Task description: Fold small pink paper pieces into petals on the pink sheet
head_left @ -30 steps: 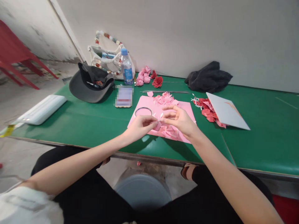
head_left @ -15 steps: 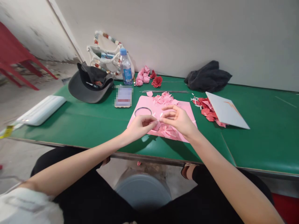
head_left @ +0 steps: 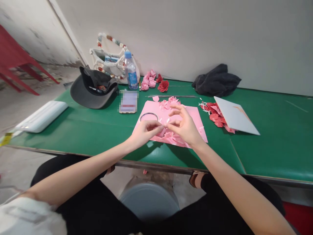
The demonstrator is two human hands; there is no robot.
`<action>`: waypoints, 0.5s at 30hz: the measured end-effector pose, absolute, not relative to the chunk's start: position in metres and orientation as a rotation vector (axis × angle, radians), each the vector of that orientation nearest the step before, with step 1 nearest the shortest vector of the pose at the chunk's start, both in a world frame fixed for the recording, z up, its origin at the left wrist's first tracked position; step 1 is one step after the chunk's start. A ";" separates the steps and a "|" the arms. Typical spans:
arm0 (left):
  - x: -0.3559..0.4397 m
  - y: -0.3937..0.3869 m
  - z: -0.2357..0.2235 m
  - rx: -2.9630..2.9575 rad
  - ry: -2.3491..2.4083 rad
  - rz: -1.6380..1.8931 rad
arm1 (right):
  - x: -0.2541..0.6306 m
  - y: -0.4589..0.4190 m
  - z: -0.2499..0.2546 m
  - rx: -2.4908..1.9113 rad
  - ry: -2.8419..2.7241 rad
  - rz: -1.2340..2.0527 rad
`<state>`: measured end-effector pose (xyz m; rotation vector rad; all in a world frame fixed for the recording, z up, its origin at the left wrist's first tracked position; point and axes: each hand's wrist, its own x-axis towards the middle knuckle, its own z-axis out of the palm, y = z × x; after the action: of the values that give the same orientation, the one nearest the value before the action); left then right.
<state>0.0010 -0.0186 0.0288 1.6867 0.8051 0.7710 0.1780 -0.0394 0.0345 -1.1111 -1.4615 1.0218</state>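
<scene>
My left hand (head_left: 143, 133) pinches a small pink paper piece (head_left: 161, 131) between thumb and fingers, above a pink sheet (head_left: 144, 109). Thumb and forefinger of my right hand (head_left: 186, 129) close at the upper edge of that same piece, while its other fingers are raised and spread. Folded pink paper pieces (head_left: 174, 138) lie on the sheet below my hands, and more pink pieces (head_left: 168, 102) are heaped at its far edge. Beside my left hand, a dark ring-shaped band (head_left: 149, 113) rests on the sheet.
Behind the sheet are thin wires (head_left: 173, 96), a red paper flower (head_left: 163, 86) and pink paper flowers (head_left: 148, 80). A phone (head_left: 128, 101), bottle (head_left: 132, 73) and cap (head_left: 94, 88) stand left. To the right, a white board (head_left: 236, 116) leans over red paper pieces (head_left: 215, 114).
My right hand has shifted slightly left and its raised fingers have lifted a little. Both hands still meet at the pink paper piece. The whole view has shifted slightly.
</scene>
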 end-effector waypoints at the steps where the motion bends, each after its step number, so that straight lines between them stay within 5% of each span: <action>1: 0.001 -0.017 0.029 1.700 0.797 0.764 | 0.181 -0.038 0.035 -1.107 -1.469 1.036; 9: -0.022 0.010 0.019 2.370 1.129 0.596 | 0.223 -0.017 0.038 -1.374 -1.696 1.072; 15: -0.023 0.015 0.007 2.621 1.239 0.432 | 0.233 -0.011 0.020 -1.477 -1.909 0.644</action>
<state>-0.0234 0.0154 0.0069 2.6205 1.2391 0.4317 0.2326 -0.0106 0.0200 -1.4771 -1.9091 0.6437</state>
